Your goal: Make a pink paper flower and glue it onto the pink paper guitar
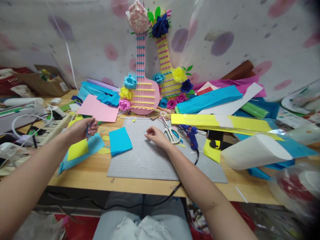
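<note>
Over the grey mat (pixel 150 168), the right hand (pixel 155 136) curls loosely; I cannot tell whether it holds anything. Left of the mat, the left hand (pixel 93 127) grips small scraps (pixel 87 131), long axis roughly up-and-down in view, bluish and crumpled.

Bare forearms (pixel 193 181), pale blue trousers (pixel 110 216), crumpled white fabric (pixel 142 230) at the waist
</note>
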Available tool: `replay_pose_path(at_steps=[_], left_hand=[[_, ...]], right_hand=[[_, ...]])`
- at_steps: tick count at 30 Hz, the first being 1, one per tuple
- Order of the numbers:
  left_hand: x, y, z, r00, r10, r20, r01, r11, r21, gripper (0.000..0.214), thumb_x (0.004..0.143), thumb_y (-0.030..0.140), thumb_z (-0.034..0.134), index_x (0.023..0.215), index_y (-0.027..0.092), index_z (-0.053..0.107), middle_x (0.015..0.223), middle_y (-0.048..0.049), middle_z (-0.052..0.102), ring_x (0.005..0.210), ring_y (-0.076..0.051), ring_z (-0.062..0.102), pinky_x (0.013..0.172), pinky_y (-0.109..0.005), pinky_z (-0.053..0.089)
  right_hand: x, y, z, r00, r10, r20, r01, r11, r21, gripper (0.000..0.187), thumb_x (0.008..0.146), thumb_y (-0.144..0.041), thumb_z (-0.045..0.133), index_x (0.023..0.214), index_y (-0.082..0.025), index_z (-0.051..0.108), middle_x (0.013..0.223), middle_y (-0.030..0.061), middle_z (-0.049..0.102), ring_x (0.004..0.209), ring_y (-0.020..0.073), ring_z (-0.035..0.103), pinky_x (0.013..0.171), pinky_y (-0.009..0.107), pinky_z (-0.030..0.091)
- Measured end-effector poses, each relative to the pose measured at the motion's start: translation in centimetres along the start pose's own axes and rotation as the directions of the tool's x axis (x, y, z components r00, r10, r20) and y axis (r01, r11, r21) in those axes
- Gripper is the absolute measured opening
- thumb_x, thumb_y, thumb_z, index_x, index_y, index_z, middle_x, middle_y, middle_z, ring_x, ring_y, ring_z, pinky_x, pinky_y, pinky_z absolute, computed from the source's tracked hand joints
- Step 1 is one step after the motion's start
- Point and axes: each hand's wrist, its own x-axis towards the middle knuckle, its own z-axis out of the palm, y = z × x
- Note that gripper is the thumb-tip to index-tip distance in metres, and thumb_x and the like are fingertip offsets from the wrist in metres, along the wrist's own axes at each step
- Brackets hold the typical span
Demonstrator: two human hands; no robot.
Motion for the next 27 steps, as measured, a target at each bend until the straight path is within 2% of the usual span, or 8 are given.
replay_pose_path(at_steps=[6, 8, 10, 12, 16, 19, 22, 27], left_hand=[[-3.9, -2.0, -3.4, 0.995, 0.005, -0.104, 0.028, 0.951, 0.309, 0.033, 0.080, 0.046, 0.047, 0.062, 0.018, 0.048, 0.044, 0.0036, 0.045, 0.054, -0.015, 0.055, 0.047, -0.022, 0.043], [-4.1, -0.8, -2.6, 0.981, -0.144, -0.128, 0.179, 0.929, 0.323, 0.019, 0.075, 0.034, 0.056, 0.066, 0.018, 0.052, 0.042, 0.0050, 0.046, 0.053, -0.017, 0.057, 0.050, -0.027, 0.046], [-3.5, 1.0, -1.2, 0.894, -0.432, -0.119, 0.442, 0.811, 0.382, 0.005, 0.069, 0.016, 0.060, 0.073, 0.018, 0.057, 0.044, 0.0053, 0.050, 0.053, -0.020, 0.059, 0.051, -0.031, 0.048], [-2.4, 2.6, 0.4, 0.855, -0.509, -0.105, 0.490, 0.722, 0.489, 0.019, 0.065, 0.010, 0.061, 0.083, 0.018, 0.062, 0.050, 0.0018, 0.057, 0.056, -0.022, 0.062, 0.051, -0.032, 0.049], [0.5, 2.9, 2.9, 0.979, -0.186, 0.081, 0.077, 0.709, 0.701, 0.027, 0.054, 0.014, 0.069, 0.080, 0.018, 0.061, 0.074, -0.0072, 0.068, 0.073, -0.021, 0.065, 0.062, -0.028, 0.050], [3.1, 1.4, 4.1, 0.978, 0.174, 0.119, -0.188, 0.466, 0.864, 0.033, 0.048, 0.026, 0.069, 0.079, 0.019, 0.062, 0.088, -0.0072, 0.067, 0.085, -0.024, 0.063, 0.073, -0.030, 0.049], [5.2, 0.1, 5.0, 0.973, 0.181, 0.141, -0.176, 0.198, 0.964, 0.050, 0.047, 0.035, 0.069, 0.091, 0.016, 0.060, 0.100, -0.0110, 0.065, 0.093, -0.027, 0.060, 0.079, -0.032, 0.047], [6.6, -0.2, 6.1, 0.996, 0.056, 0.064, -0.068, 0.069, 0.995, 0.073, 0.043, 0.040, 0.072, 0.109, 0.015, 0.054, 0.110, -0.0142, 0.062, 0.094, -0.027, 0.060, 0.074, -0.030, 0.047]], right_hand=[[-0.2, -0.3, -0.4, 0.999, -0.033, 0.039, 0.033, 0.999, -0.021, 0.013, 0.071, -0.022, 0.059, 0.081, -0.017, 0.053, 0.071, -0.0039, 0.055, 0.062, 0.0080, 0.054, 0.063, 0.022, 0.044], [-0.4, -0.6, -0.4, 0.999, -0.027, 0.042, 0.029, 0.999, -0.045, 0.012, 0.072, -0.022, 0.059, 0.081, -0.016, 0.053, 0.073, -0.0032, 0.056, 0.063, 0.0080, 0.054, 0.064, 0.022, 0.044], [-0.5, -0.8, -0.4, 0.999, -0.028, 0.037, 0.031, 0.997, -0.076, 0.012, 0.072, -0.021, 0.059, 0.081, -0.016, 0.054, 0.075, -0.0025, 0.057, 0.065, 0.0081, 0.054, 0.066, 0.023, 0.044], [-0.6, -0.8, -0.4, 0.999, -0.037, 0.033, 0.040, 0.994, -0.100, 0.011, 0.072, -0.021, 0.059, 0.081, -0.016, 0.055, 0.077, -0.0018, 0.058, 0.067, 0.0084, 0.054, 0.068, 0.023, 0.045], [-0.5, -0.5, -0.3, 0.998, -0.061, 0.015, 0.062, 0.993, -0.096, 0.010, 0.072, -0.021, 0.058, 0.080, -0.016, 0.055, 0.077, -0.0013, 0.058, 0.069, 0.0090, 0.055, 0.068, 0.024, 0.045], [-0.3, 0.0, -0.2, 0.998, -0.066, -0.001, 0.066, 0.995, -0.078, 0.010, 0.071, -0.021, 0.059, 0.079, -0.017, 0.055, 0.075, -0.0015, 0.058, 0.066, 0.0095, 0.055, 0.066, 0.024, 0.045], [-0.1, 0.4, -0.1, 0.998, -0.060, -0.008, 0.059, 0.996, -0.062, 0.010, 0.071, -0.022, 0.059, 0.079, -0.017, 0.055, 0.074, -0.0015, 0.058, 0.065, 0.0101, 0.055, 0.065, 0.025, 0.045], [-0.1, 0.5, -0.1, 0.998, -0.066, -0.013, 0.065, 0.996, -0.053, 0.011, 0.070, -0.022, 0.059, 0.079, -0.018, 0.055, 0.074, -0.0018, 0.058, 0.065, 0.0103, 0.055, 0.066, 0.026, 0.045]])
